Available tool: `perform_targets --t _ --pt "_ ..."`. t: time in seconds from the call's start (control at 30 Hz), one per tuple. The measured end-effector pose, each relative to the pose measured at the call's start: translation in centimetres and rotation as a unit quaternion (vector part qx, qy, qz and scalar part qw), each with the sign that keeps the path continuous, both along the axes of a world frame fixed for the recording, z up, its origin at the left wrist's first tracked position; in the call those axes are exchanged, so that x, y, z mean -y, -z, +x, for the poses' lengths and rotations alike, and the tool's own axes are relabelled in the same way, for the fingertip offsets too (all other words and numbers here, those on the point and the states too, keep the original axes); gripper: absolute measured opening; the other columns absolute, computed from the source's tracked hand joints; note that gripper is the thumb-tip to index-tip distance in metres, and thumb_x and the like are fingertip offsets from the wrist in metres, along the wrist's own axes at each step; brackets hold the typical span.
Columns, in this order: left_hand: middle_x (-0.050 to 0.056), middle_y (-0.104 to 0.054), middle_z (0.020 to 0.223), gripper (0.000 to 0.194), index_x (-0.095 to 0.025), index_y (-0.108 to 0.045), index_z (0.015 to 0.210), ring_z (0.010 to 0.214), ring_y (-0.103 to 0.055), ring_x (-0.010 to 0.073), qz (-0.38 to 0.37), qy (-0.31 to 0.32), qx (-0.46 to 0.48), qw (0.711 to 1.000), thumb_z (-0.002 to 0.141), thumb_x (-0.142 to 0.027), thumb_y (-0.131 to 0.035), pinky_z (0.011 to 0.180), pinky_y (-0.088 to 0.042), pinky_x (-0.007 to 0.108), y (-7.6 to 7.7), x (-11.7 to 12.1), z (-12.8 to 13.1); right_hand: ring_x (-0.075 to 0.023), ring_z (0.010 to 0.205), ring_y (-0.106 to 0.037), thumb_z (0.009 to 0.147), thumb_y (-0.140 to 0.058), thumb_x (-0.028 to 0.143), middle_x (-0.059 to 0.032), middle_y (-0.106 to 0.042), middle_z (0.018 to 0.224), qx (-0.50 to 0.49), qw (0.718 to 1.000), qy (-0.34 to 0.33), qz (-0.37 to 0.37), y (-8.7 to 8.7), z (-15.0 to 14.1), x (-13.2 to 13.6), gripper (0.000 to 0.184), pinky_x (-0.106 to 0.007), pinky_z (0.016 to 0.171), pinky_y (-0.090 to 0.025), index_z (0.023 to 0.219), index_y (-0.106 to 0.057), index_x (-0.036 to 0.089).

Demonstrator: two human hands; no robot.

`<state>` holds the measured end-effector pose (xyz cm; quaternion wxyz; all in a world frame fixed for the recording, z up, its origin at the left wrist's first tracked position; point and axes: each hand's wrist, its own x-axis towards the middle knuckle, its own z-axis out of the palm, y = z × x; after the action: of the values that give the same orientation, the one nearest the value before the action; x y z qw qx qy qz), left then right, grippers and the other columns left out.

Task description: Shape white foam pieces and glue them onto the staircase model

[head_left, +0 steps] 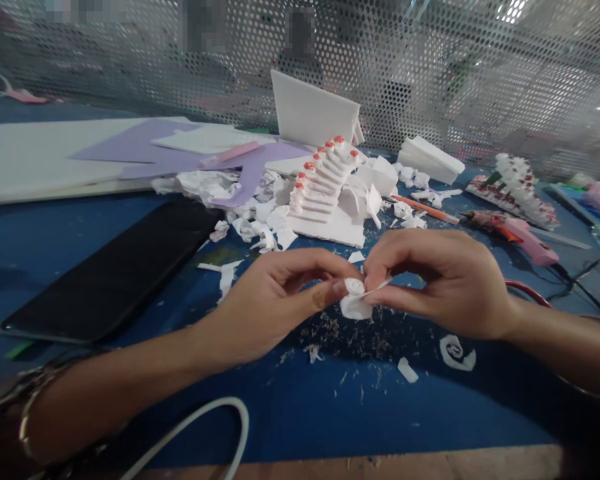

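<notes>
Between my two hands is a small white paper rose (356,307), a strip curled round into a spiral. My left hand (275,300) pinches its left side between thumb and forefinger. From the other side, my right hand (435,280) pinches the strip's loose end. Below my right hand a flat white paper spiral (457,353) lies on the blue table, with a small paper scrap (407,370) to its left. Just beyond my hands stands a white model staircase (325,193) with small red flowers along its steps.
A dark phone-like slab (115,273) lies at left. White boards and purple sheets (145,143) cover the back left, beside crumpled paper scraps (260,223). At right are an orange pencil (425,209), a pink glue gun (525,240) and its cord. A white cable (243,413) loops in front.
</notes>
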<state>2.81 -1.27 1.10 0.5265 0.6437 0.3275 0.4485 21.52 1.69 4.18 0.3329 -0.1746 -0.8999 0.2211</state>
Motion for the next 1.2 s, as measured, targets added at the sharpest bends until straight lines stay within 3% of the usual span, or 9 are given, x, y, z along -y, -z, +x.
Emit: perform_targets --t 0.1,0.3,0.6,0.8,1.03,1.2 --pt "-0.008 -0.062 0.07 0.014 -0.024 -0.058 0.086 0.064 -0.055 0.0035 -0.028 0.006 0.037 0.999 0.075 -0.017 -0.061 0.059 -0.041 0.01 0.1 0.1 0.0 -0.0059 0.064 -0.056 0.076 -0.06 0.02 0.0016 -0.06 0.07 -0.009 1.0 -0.006 0.021 0.2 -0.1 0.2 0.006 -0.018 0.061 -0.049 0.074 -0.055 0.018" --pt "-0.004 -0.062 0.069 0.004 -0.018 -0.061 0.07 0.065 -0.054 0.0066 -0.033 -0.038 0.031 0.998 0.071 -0.019 -0.065 0.063 -0.043 0.016 0.3 0.2 0.1 -0.0053 0.066 -0.055 0.077 -0.059 0.017 -0.0002 -0.059 0.072 -0.031 0.999 0.008 0.026 0.7 -0.3 0.2 0.005 -0.017 0.063 -0.048 0.076 -0.055 0.016" --pt "-0.004 -0.066 0.08 0.009 -0.022 -0.065 0.083 0.075 -0.058 0.01 0.069 -0.097 -0.082 0.99 0.074 -0.024 -0.062 0.069 -0.043 0.018 0.1 0.5 -0.3 -0.0048 0.067 -0.053 0.078 -0.056 0.015 -0.0005 -0.058 0.072 -0.028 0.994 0.049 0.089 1.4 -0.2 0.0 0.004 -0.017 0.063 -0.046 0.075 -0.053 0.013" --pt "-0.006 -0.065 0.076 0.01 -0.026 -0.066 0.08 0.072 -0.059 0.0098 0.117 -0.138 -0.134 0.974 0.07 -0.027 -0.065 0.067 -0.044 0.018 0.4 0.6 -0.2 -0.0053 0.066 -0.053 0.078 -0.055 0.015 0.0009 -0.057 0.071 -0.021 0.993 0.06 0.095 1.3 -0.2 0.3 0.005 -0.018 0.063 -0.047 0.075 -0.051 0.016" --pt "-0.009 -0.068 0.078 0.01 -0.025 -0.067 0.079 0.073 -0.059 0.0033 0.039 -0.085 -0.024 0.995 0.076 -0.018 -0.061 0.068 -0.044 0.01 0.2 0.0 -0.1 -0.0051 0.068 -0.056 0.078 -0.056 0.016 -0.0005 -0.06 0.075 -0.018 1.0 0.016 0.005 0.6 0.0 -0.4 0.001 -0.016 0.063 -0.049 0.078 -0.055 0.015" --pt "-0.006 -0.065 0.075 0.008 -0.02 -0.065 0.077 0.069 -0.056 0.0033 0.023 -0.024 0.013 0.999 0.076 -0.014 -0.06 0.066 -0.044 0.011 0.3 -0.5 -0.3 -0.0044 0.066 -0.056 0.077 -0.057 0.018 0.0008 -0.06 0.074 -0.013 0.997 0.013 -0.08 0.3 0.1 -0.2 0.003 -0.014 0.062 -0.049 0.075 -0.056 0.016"
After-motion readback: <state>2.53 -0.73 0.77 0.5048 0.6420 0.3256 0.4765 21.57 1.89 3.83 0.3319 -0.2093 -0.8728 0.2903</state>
